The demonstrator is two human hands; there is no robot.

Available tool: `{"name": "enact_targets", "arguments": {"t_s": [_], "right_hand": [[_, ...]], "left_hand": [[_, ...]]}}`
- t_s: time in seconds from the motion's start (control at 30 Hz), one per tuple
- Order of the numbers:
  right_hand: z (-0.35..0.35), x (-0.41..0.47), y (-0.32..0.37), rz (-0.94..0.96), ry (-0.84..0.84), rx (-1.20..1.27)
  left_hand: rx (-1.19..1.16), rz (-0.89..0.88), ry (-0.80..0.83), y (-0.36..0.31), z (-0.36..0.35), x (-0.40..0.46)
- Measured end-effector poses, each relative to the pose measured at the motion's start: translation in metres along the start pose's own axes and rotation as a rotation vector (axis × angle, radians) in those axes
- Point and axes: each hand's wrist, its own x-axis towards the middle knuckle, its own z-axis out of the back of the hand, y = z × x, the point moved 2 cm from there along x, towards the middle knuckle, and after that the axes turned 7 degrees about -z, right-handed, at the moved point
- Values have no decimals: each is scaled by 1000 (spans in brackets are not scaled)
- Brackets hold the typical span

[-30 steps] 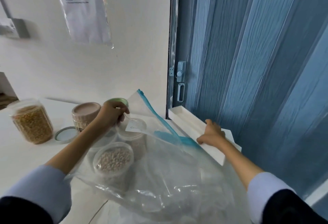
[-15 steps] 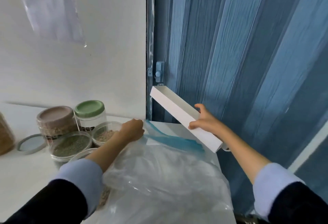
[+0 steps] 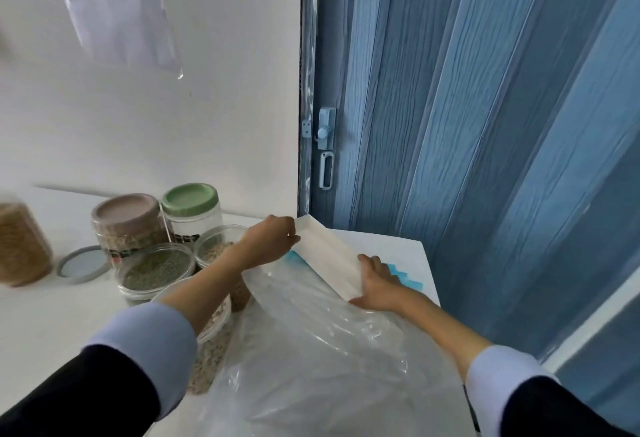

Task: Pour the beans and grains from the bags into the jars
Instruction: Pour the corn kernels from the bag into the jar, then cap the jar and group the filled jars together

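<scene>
While both hands are on the long white tray [image 3: 327, 258], the job in hand looks like setting it down on the clear zip bag [image 3: 332, 350] at the table's [image 3: 391, 246] right end, by the blue folding door [image 3: 485, 125]. Left hand [image 3: 268, 246] pinches the tray's far end w/ thumb and fingertips; right hand [image 3: 375, 282] holds the near end, fingers wrapped over its edge. To do it well: keep the tray level, lower both ends together, and watch the left forearm, which passes right over the open jars, so no knocking one. The bag lies slack and looks near empty; its blue zip strip [image 3: 405, 275] shows under the tray.

Containers, left of the bag:
- open jar of green beans [image 3: 156, 268], approx. full
- open jar of pale grain [image 3: 216, 246] behind it
- open jar of pale beans [image 3: 211, 339] nearest, partly hidden by the sleeve
- brown-lidded jar [image 3: 126, 222], grain inside
- green-lidded jar [image 3: 192, 209], contents unclear
- blurred jar of tan grain [image 3: 20, 246] at far left
- a loose grey lid [image 3: 81, 265] flat on the table.
</scene>
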Motion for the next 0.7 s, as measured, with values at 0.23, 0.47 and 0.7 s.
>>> {"name": "enact_targets", "arguments": {"t_s": [0.23,0.47,0.7], "right_hand": [[67,-18,14,84,25,-38],[159,-43,73,214,-109,-62],[171,-44,169,293,-169,-170]], "left_hand": [[-133,-19,-155,8,34,-15],[-221,-30,-244,24,67,-24],[-274,-29,-317,84,109,-44]]}}
